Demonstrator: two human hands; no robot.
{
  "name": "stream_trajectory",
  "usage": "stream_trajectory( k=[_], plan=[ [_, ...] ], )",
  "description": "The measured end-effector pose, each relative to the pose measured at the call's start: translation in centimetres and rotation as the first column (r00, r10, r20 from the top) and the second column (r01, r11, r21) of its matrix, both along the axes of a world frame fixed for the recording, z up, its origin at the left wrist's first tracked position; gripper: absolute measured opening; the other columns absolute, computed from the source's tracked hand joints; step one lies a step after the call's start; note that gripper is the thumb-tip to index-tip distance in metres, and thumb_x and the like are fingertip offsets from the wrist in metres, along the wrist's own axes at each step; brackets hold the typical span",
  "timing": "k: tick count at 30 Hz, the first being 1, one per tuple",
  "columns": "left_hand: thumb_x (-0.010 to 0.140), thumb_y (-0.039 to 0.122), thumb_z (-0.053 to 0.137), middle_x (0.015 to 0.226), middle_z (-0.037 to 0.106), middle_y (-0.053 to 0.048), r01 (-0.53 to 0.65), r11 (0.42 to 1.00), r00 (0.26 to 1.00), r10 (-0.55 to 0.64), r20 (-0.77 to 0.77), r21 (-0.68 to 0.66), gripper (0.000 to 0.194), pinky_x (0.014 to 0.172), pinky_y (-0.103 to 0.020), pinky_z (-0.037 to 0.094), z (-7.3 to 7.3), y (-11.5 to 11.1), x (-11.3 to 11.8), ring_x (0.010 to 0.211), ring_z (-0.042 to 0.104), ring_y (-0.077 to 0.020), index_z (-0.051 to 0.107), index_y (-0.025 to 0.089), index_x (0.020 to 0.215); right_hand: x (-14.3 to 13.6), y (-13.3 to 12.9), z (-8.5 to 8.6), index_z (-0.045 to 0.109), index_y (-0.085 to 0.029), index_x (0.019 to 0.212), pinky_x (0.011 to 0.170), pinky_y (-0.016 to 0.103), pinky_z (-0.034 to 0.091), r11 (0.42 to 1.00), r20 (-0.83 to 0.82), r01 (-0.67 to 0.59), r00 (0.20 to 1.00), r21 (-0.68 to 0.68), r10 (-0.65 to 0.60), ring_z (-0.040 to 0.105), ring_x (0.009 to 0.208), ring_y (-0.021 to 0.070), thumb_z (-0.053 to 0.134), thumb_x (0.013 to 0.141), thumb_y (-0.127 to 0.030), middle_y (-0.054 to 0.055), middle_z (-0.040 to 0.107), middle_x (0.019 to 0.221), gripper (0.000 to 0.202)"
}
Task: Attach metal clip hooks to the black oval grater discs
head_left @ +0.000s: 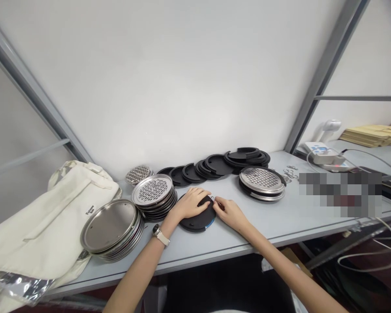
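A round black disc (pixel 195 222) lies on the table edge in front of me, with a strip of blue along its near right rim. My left hand (pixel 193 202), a watch on its wrist, lies flat across the disc with fingers stretched out. At the disc's right edge my right hand (pixel 226 211) is closed in a pinch on a small metal ring (pixel 212 198), of which only a thin loop shows. Just left of the disc stands a stack of round metal grater plates (pixel 154 191). Smooth round metal plates (pixel 112 226) are piled nearer to me.
Black round rims and discs (pixel 218 165) lie in an overlapping row along the wall. Another grater plate stack (pixel 262 180) sits to the right, beside loose metal rings (pixel 290 171). A cream cloth bag (pixel 52 217) covers the left end. Cables and a white power block (pixel 322 152) are at right.
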State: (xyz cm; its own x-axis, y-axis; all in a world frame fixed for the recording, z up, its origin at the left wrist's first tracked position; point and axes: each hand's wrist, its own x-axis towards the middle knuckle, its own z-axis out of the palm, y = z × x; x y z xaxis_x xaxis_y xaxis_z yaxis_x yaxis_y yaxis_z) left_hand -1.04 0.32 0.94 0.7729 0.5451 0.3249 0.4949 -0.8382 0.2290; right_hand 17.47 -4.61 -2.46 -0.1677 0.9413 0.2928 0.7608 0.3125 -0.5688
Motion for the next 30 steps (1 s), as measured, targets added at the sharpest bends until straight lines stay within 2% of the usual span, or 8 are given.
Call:
stream_trajectory(
  k=[5, 9, 14, 30],
  plan=[
    [0.094, 0.029, 0.048, 0.115, 0.057, -0.008, 0.0, 1.0, 1.0, 0.0, -0.003, 0.012, 0.028, 0.099, -0.038, 0.038, -0.05, -0.07, 0.01, 0.11, 0.05, -0.0231, 0.05, 0.018, 0.12, 0.06, 0.08, -0.25, 0.051, -0.021, 0.074, 0.055, 0.023, 0.029, 1.0, 0.024, -0.025, 0.999, 0.0, 0.025, 0.052, 0.053, 0.0145, 0.034, 0.094, -0.03, 0.0, 0.058, 0.06, 0.028],
    [0.094, 0.028, 0.046, 0.115, 0.056, -0.007, 0.012, 1.0, 1.0, -0.012, -0.013, 0.011, 0.03, 0.098, -0.038, 0.038, 0.09, -0.19, -0.01, 0.11, 0.05, -0.023, 0.049, 0.021, 0.124, 0.2, 0.1, -0.33, 0.056, -0.02, 0.08, 0.056, 0.024, 0.031, 0.999, 0.031, -0.046, 0.998, -0.013, 0.047, 0.055, 0.056, 0.0157, 0.033, 0.095, -0.03, 0.001, 0.062, 0.064, 0.029],
    [0.095, 0.028, 0.045, 0.108, 0.056, -0.005, 0.02, 1.0, 0.998, -0.019, -0.061, 0.012, 0.03, 0.096, -0.036, 0.038, 0.16, -0.19, -0.02, 0.104, 0.051, -0.0214, 0.053, 0.026, 0.124, 0.33, 0.02, -0.24, 0.061, -0.02, 0.101, 0.056, 0.023, 0.033, 0.997, 0.001, -0.07, 0.998, -0.031, 0.07, 0.057, 0.055, 0.0161, 0.034, 0.093, -0.028, 0.001, 0.065, 0.066, 0.03],
    [0.094, 0.029, 0.048, 0.108, 0.056, -0.005, 0.023, 0.999, 0.999, -0.022, -0.04, 0.03, 0.029, 0.096, -0.034, 0.038, -0.39, 0.22, 0.01, 0.105, 0.05, -0.02, 0.053, 0.024, 0.123, 0.15, 0.03, -0.31, 0.059, -0.02, 0.088, 0.053, 0.023, 0.03, 0.999, 0.043, -0.04, 0.998, -0.019, 0.041, 0.054, 0.051, 0.0149, 0.035, 0.093, -0.028, 0.001, 0.063, 0.061, 0.027]
  ],
)
